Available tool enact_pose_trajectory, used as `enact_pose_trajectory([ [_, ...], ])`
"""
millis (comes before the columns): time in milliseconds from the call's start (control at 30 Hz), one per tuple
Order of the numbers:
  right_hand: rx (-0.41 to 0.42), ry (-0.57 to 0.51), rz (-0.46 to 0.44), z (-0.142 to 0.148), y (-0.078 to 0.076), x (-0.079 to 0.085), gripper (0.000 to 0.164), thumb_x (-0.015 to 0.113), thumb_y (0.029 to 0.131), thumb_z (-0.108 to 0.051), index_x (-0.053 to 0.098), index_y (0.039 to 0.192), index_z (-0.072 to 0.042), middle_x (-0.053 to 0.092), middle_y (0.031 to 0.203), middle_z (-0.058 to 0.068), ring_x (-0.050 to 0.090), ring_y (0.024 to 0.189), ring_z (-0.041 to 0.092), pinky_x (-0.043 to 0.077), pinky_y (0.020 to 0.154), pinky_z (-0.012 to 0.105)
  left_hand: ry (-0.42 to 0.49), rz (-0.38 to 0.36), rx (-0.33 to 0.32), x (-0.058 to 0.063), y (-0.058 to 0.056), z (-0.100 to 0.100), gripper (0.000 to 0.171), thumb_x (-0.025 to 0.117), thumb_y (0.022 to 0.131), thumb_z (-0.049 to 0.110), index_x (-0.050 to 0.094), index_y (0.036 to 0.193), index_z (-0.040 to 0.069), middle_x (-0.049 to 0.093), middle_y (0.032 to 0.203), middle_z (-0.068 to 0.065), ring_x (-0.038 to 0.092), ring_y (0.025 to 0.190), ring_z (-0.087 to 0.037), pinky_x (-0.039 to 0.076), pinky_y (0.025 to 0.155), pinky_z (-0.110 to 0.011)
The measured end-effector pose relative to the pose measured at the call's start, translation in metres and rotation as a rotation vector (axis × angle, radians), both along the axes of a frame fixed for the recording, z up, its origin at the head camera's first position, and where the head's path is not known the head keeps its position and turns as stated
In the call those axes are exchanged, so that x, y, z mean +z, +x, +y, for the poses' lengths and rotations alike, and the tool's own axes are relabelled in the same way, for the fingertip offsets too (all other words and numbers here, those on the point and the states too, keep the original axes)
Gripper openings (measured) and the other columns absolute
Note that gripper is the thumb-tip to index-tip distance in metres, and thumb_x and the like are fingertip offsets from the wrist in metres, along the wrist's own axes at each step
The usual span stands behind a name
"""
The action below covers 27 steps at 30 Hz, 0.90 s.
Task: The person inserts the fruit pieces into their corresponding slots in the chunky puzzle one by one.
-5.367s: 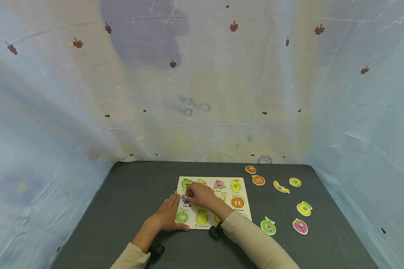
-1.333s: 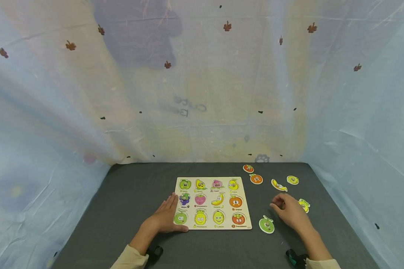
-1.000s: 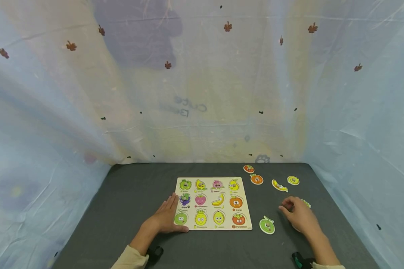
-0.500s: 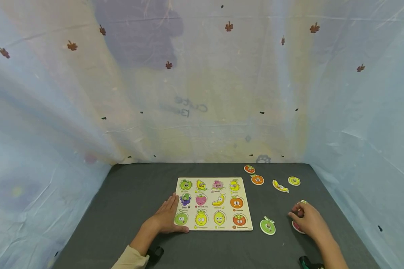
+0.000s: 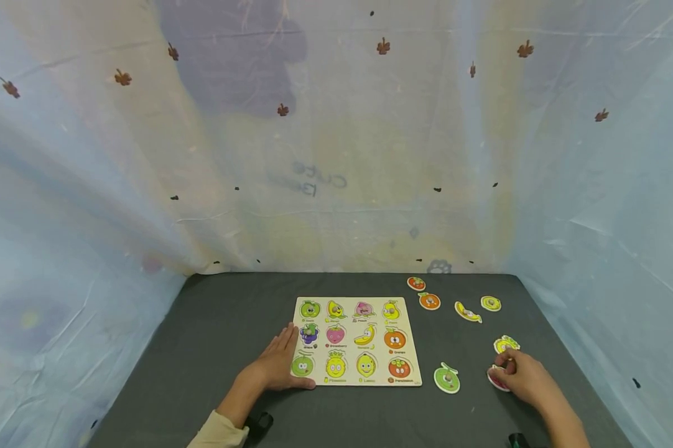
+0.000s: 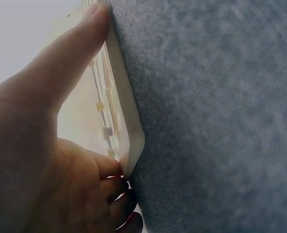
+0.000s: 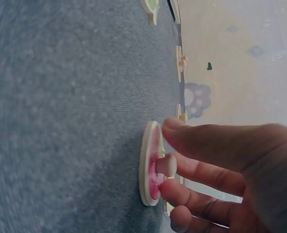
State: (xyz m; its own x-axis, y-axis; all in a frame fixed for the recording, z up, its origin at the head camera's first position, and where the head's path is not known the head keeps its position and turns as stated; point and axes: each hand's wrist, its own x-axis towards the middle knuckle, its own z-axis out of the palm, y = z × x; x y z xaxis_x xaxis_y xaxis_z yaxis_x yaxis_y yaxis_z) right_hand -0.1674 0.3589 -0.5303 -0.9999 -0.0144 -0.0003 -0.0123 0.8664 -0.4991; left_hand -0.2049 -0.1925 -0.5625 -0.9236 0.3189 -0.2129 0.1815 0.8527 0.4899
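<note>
A wooden fruit puzzle board (image 5: pixel 350 353) lies on the dark table. My left hand (image 5: pixel 275 361) rests against its left side, fingers straight and the thumb along the near left corner. In the left wrist view the thumb (image 6: pixel 80 39) lies along the board's edge (image 6: pixel 125 107). At the right, my right hand (image 5: pixel 529 378) is over a pink strawberry piece (image 5: pixel 499 381) that lies on the cloth. The right wrist view shows the thumb (image 7: pixel 177 136) and fingers spread on either side of the piece's wooden knob (image 7: pixel 167 165), with gaps around it.
A green round piece (image 5: pixel 446 378) lies between board and right hand. A yellow pineapple piece (image 5: pixel 505 345) lies just beyond the hand. Farther back are a banana piece (image 5: pixel 468 312), a round yellow piece (image 5: pixel 491 303), an orange piece (image 5: pixel 429 302) and a red piece (image 5: pixel 416 284). Printed curtains surround the table.
My right hand was over the board's left part, then moved right past the green piece and came down around the strawberry piece's knob. My left hand has stayed on the board's edge.
</note>
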Motion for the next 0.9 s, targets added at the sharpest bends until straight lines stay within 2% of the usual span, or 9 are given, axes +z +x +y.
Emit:
enact_pose_trajectory([
  [100,0.003,-0.001,-0.001,0.001,0.001,0.0,0.025,0.088,0.09,-0.021,0.067,0.096,-0.007,0.059,0.075,-0.003,0.053,0.068,0.016,0.041,0.062,0.036,-0.011,-0.013,-0.006,0.003,0.001,0.0,0.143,0.088,0.075,0.072,0.012,0.17,-0.005,0.005,0.179,-0.023,0.008,0.166,-0.04,0.012,0.133,-0.058],
  [333,0.003,-0.022,-0.016,0.002,0.004,0.002,0.025,0.088,0.089,-0.017,0.067,0.094,-0.006,0.061,0.075,-0.004,0.054,0.068,0.014,0.042,0.062,0.034,-0.031,-0.023,-0.007,0.021,0.008,0.006,0.138,0.091,0.078,0.062,0.015,0.169,-0.007,0.009,0.178,-0.026,0.012,0.165,-0.042,0.016,0.133,-0.057],
  [433,0.012,-0.034,-0.031,0.003,0.006,0.003,0.024,0.088,0.089,-0.018,0.066,0.093,-0.007,0.061,0.076,-0.004,0.053,0.068,0.012,0.042,0.063,0.032,-0.052,-0.03,0.0,0.024,0.009,0.007,0.136,0.091,0.08,0.061,0.014,0.169,-0.006,0.008,0.178,-0.025,0.012,0.165,-0.04,0.017,0.133,-0.055],
  [567,0.025,-0.037,-0.046,0.005,0.007,0.003,0.02,0.085,0.091,-0.013,0.065,0.093,-0.008,0.061,0.078,-0.004,0.053,0.07,0.012,0.043,0.064,0.032,-0.046,-0.033,-0.003,0.023,0.009,0.007,0.136,0.091,0.079,0.061,0.014,0.169,-0.006,0.008,0.178,-0.025,0.012,0.165,-0.041,0.016,0.133,-0.055],
  [800,0.042,-0.035,-0.067,0.008,0.008,0.004,0.016,0.082,0.092,-0.009,0.066,0.093,-0.008,0.062,0.081,-0.003,0.054,0.073,0.014,0.044,0.065,0.032,-0.014,-0.026,-0.021,0.013,0.005,0.004,0.143,0.088,0.076,0.071,0.011,0.169,-0.006,0.004,0.178,-0.025,0.008,0.165,-0.042,0.011,0.133,-0.059],
  [900,0.04,-0.039,-0.068,0.008,0.008,0.005,0.015,0.082,0.093,-0.008,0.067,0.092,-0.008,0.062,0.08,-0.003,0.054,0.072,0.014,0.043,0.064,0.032,-0.015,-0.017,-0.019,0.008,0.004,0.003,0.144,0.086,0.076,0.075,0.011,0.17,-0.004,0.003,0.179,-0.024,0.007,0.166,-0.04,0.011,0.133,-0.057],
])
